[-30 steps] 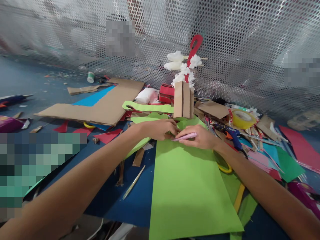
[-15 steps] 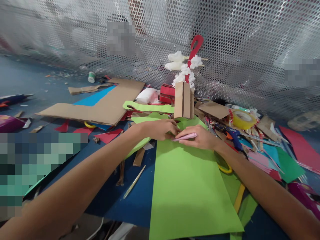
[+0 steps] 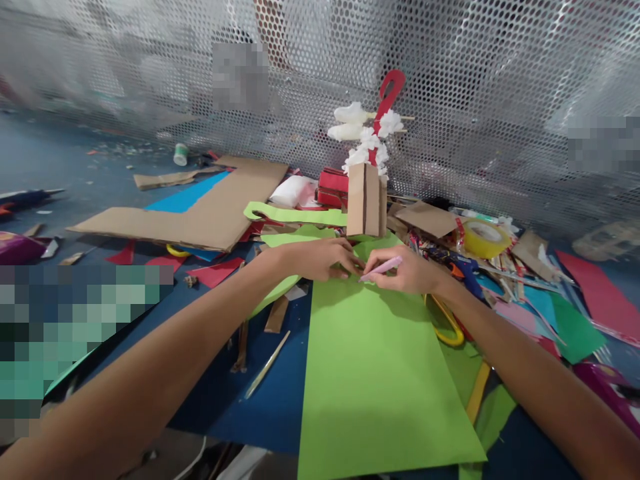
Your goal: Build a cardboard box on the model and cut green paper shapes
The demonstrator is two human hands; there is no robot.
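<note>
My right hand [image 3: 407, 272] is closed round a pink pen [image 3: 384, 266], its tip down near the far end of a large light green sheet of paper [image 3: 373, 380]. My left hand [image 3: 330, 259] lies at the far left of that sheet, fingers apart and bent, fingertips close to the pen tip. Just beyond both hands stands a small cardboard box shape [image 3: 364, 200] with a red hooked strip [image 3: 389, 90] and white flower-like pieces above it. A light green strip with a curled end [image 3: 300, 215] lies behind my left hand.
An L-shaped cardboard piece [image 3: 220, 213] lies at left. Yellow-handled scissors [image 3: 453, 327] sit beside the sheet under my right forearm. A yellow tape roll [image 3: 483, 239], a blue glue gun [image 3: 465, 273] and paper scraps crowd the right. A perforated metal screen [image 3: 310, 60] rises behind.
My right hand has shifted slightly right, and the pen has turned from nearly flat to a steeper slant with its tip on the sheet. My left hand has hardly moved.
</note>
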